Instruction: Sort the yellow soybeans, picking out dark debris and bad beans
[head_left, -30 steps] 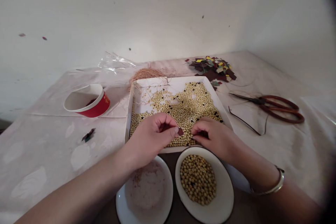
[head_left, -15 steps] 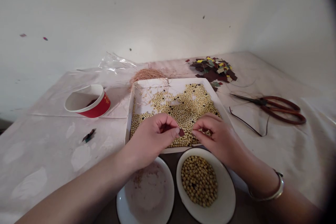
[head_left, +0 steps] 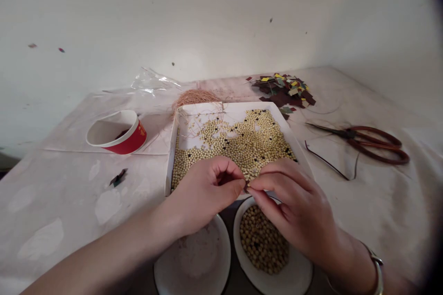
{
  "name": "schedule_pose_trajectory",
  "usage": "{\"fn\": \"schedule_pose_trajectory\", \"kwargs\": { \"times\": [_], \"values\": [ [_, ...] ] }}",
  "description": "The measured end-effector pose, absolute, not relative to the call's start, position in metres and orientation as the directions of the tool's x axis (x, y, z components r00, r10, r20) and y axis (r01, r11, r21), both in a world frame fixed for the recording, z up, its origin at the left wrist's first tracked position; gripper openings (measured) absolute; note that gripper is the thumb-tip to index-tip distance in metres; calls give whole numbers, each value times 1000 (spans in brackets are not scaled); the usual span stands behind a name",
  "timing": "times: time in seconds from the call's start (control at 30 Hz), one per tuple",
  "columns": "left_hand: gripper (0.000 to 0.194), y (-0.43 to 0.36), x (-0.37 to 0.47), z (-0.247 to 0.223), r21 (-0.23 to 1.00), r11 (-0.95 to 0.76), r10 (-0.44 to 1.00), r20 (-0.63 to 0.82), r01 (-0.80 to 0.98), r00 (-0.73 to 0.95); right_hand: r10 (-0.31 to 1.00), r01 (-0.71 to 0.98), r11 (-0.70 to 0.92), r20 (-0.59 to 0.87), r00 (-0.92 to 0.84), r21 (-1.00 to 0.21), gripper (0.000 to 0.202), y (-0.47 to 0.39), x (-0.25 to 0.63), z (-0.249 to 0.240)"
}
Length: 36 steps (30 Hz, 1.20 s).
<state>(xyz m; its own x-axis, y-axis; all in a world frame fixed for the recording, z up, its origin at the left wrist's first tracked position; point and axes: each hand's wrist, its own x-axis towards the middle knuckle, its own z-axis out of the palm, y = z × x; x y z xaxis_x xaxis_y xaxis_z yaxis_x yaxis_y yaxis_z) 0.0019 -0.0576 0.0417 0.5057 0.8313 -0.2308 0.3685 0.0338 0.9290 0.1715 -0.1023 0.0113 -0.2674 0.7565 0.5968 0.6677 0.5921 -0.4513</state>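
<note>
My left hand (head_left: 211, 191) is closed, its thumb and forefinger pinching a small dark red scrap (head_left: 247, 186). Against that scrap, my right hand (head_left: 294, 198) presses thumb and forefinger together. A tiny pale speck shows at its tips, too small to name. Both hands hover over the near edge of a white tray (head_left: 168, 166) with many small yellowish beads (head_left: 242, 145) and a few black ones. Below the right hand stands a white bowl (head_left: 297, 272) of larger yellowish beads (head_left: 263, 239). Under the left wrist is another white bowl (head_left: 194, 262) with reddish residue.
A red and white paper cup (head_left: 133, 140) stands left, near a few dark scraps (head_left: 118, 177). Behind the tray lie a bundle of copper-coloured strands (head_left: 195, 97), clear plastic (head_left: 152, 80) and a pile of coloured scraps (head_left: 285, 90). Scissors (head_left: 374, 140) and a dark strip (head_left: 327, 161) lie right.
My right hand has come down and toward the left one, so the fingertips now meet at the dark red scrap. The left hand has shifted slightly right and nearer me.
</note>
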Motion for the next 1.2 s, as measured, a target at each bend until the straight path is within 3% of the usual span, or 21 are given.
{"fn": "schedule_pose_trajectory", "kwargs": {
  "times": [0.93,1.2],
  "values": [
    [5,-56,1,40,927,48,831,-243,372,500,765,680,600,548,-337,-420,9,-102,167,10],
    [7,-53,-1,41,940,43,868,-203,338,453,793,640,592,495,-355,-490,10,-97,175,13]
  ]
}}
